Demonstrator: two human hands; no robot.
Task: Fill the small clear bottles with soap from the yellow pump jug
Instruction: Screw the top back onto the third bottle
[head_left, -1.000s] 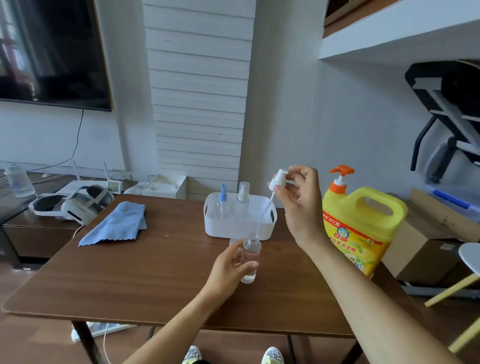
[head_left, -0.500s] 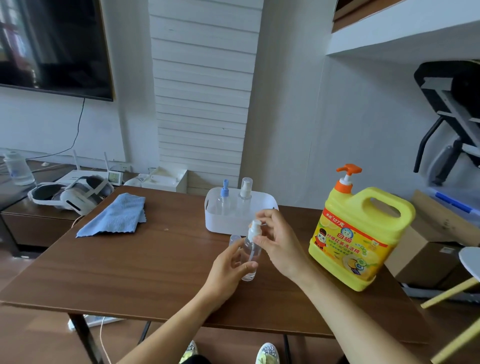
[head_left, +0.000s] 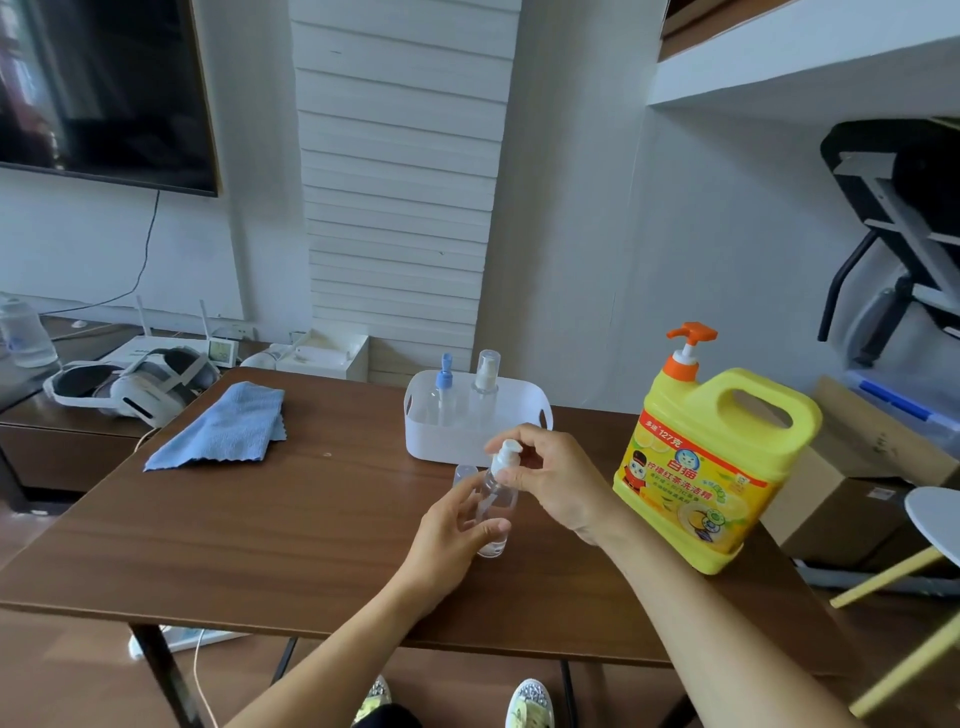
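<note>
- Both hands meet at one small bottle (head_left: 496, 514), upright, left of the yellow jug (head_left: 717, 467).
- Left hand (head_left: 449, 538) grips its body; right hand (head_left: 553, 478) pinches the spray cap (head_left: 506, 451), seated directly above along the upright axis.

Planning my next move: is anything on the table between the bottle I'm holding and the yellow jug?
Only your own right hand, which pinches the spray head on the bottle, lies between it and the jug. No other thing shows on that stretch of table.
</note>
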